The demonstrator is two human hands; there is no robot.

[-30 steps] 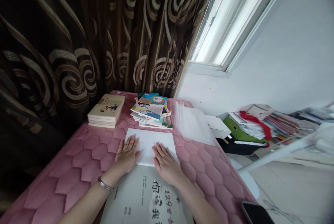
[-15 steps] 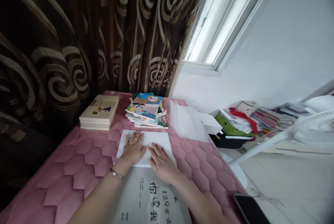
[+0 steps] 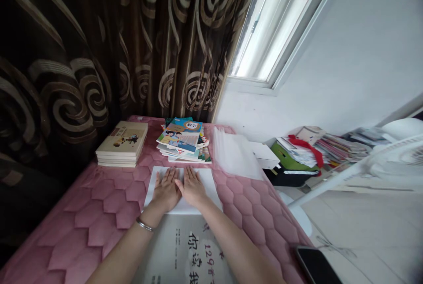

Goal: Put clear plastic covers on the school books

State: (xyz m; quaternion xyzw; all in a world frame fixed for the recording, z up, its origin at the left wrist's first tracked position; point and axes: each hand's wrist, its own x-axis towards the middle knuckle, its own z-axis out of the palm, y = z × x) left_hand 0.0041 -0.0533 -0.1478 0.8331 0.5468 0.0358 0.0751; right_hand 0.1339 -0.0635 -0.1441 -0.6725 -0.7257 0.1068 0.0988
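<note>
My left hand [image 3: 167, 190] lies flat on a white sheet [image 3: 208, 182], fingers stretched forward and slightly spread. Beside it, my right hand [image 3: 192, 187] rests flat on the same white surface, its thumb touching or overlapping the left hand. Neither hand grips anything. Below the white part, nearer to me, is a grey cover [image 3: 175, 248] printed with large black Chinese characters and "129"; my forearms hide parts of it. Whether the white part belongs to the grey cover or lies over it, I cannot tell.
A pink quilted surface [image 3: 112, 204] bears a stack of beige books [image 3: 122, 143], a pile of colourful textbooks [image 3: 183, 138], translucent plastic sleeves [image 3: 236, 154] and a black phone [image 3: 315, 264]. On the right are a white box [image 3: 264, 155], a green folder [image 3: 280, 154] and a white fan [image 3: 390, 165].
My right hand has slid left and forward over the white sheet, closing up against the left hand. The left hand stays flat in nearly the same place. The view has shifted slightly.
</note>
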